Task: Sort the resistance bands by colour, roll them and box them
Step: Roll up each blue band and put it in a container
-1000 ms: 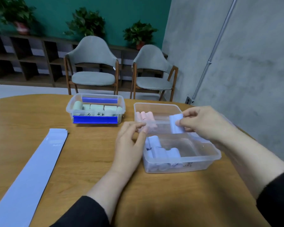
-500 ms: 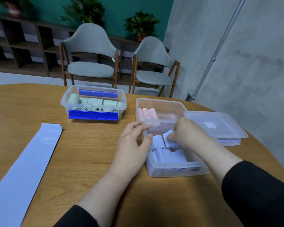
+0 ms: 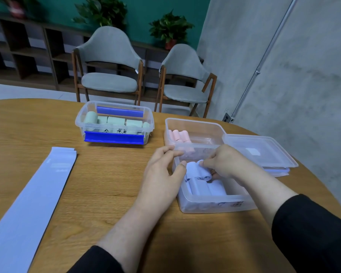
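We see the right hand [image 3: 222, 162] reaching down into the nearest clear box [image 3: 215, 203], which sits toward the right edge of the wooden table [image 3: 106, 194]. Its fingers are curled round a rolled pale blue band [image 3: 197, 171], gripping it at the far left part of that box, above the other blue rolls [image 3: 207, 188] already lying inside. The left hand [image 3: 161, 174] rests at the box's left wall with fingers relaxed and spread, thumb tip touching the rim and holding nothing. Just behind this box, touching or nearly touching it, stands a second clear box [image 3: 195, 127] with pink rolls [image 3: 178, 134] gathered in its left end. To the right of both, close to the table's right edge, lies a clear lid [image 3: 260, 150] stacked flat on something we cannot make out. Farther left, near the far edge, a third clear box with blue clips [image 3: 114, 137] holds a row of pale green rolls [image 3: 114, 122]. One long pale blue band [image 3: 30, 203] lies unrolled and flat, running from the near left corner toward the middle of the table. Two grey chairs [image 3: 110, 62] stand beyond the far edge.
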A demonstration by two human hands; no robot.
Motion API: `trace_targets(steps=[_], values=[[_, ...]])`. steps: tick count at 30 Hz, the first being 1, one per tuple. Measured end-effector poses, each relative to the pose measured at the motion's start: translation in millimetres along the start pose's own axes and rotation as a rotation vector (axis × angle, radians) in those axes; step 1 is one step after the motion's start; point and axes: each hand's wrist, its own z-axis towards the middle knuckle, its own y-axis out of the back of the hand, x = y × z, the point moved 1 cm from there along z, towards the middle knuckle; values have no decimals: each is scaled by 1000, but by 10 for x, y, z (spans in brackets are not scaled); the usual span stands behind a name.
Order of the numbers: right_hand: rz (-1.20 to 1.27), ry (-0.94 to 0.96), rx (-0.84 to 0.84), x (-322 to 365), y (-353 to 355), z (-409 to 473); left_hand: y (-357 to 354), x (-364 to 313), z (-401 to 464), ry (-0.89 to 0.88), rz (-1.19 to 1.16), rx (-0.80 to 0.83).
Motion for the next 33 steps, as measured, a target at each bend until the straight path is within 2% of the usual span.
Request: trace_targets(steps=[14, 19, 21, 25, 29, 33], values=[[-53, 17, -32, -21, 10, -102, 11, -24, -6, 14, 24, 8], [-260, 53, -138, 52, 272, -338, 11, -20, -5, 22, 22, 13], [-294, 28, -70, 33, 409, -442, 10, -13, -4, 21, 23, 12], [-352, -62, 229, -18, 402, -601, 6, -12, -1, 14, 5, 8], [-429, -61, 215, -33, 315, -612, 14, -12, -5, 9, 0, 10], [-402, -92, 209, -77, 284, -571, 19, -7, -6, -2, 2, 9]])
